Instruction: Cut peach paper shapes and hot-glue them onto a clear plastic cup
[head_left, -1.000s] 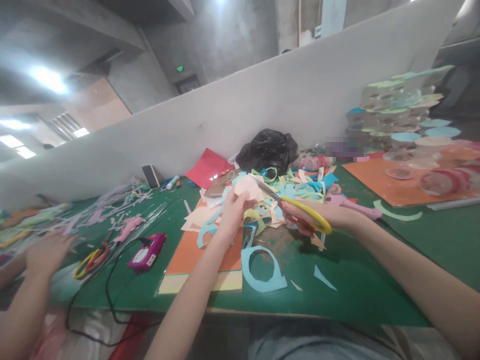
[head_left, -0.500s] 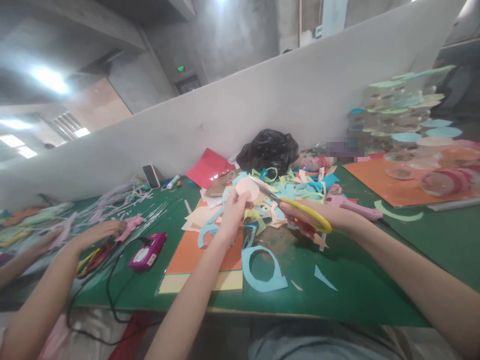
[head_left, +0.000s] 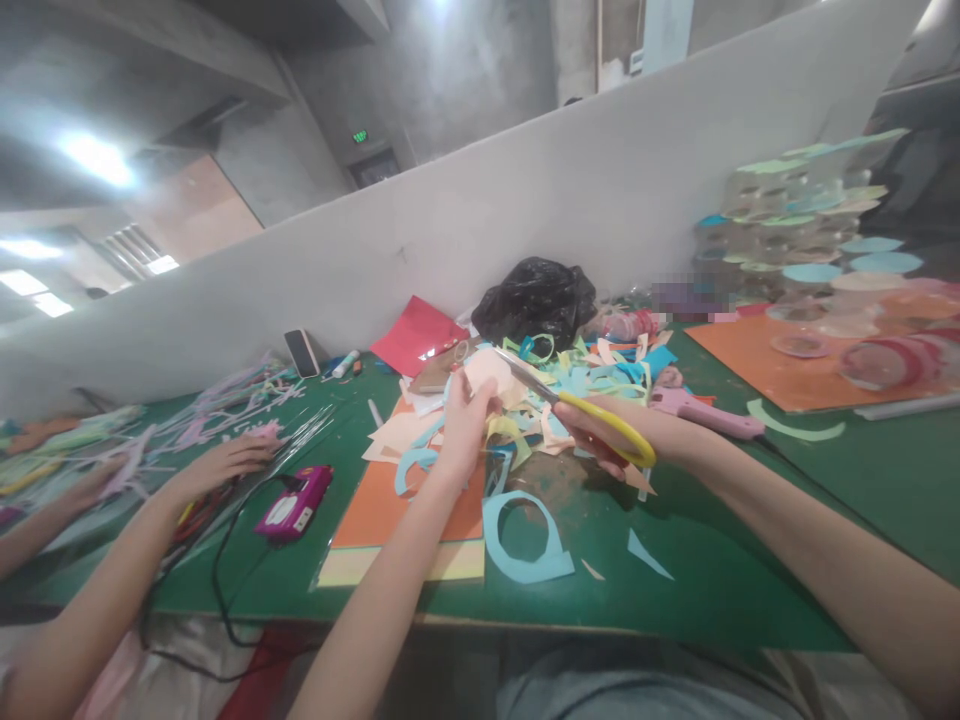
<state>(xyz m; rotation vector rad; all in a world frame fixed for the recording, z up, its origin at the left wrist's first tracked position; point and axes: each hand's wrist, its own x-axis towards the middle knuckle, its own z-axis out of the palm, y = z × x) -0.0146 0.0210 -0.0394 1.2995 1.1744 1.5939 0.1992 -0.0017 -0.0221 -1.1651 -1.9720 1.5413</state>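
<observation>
The left hand (head_left: 463, 420) pinched a pale disc (head_left: 489, 368) in closed fingers, above the desk (head_left: 720, 570). At its 3 o'clock the right hand (head_left: 611, 437) gripped yellow scissors (head_left: 581, 405), fingers closed through the handles, blades pointing to 10 o'clock and meeting the disc.

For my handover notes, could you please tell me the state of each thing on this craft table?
left hand, shut on paper disc
right hand, shut on scissors
scissors, blades touching the disc
blue offcut, lying flat, round hole cut out
magenta tool, lying down, black cord attached
phone, propped against the partition
black bag, crumpled
</observation>
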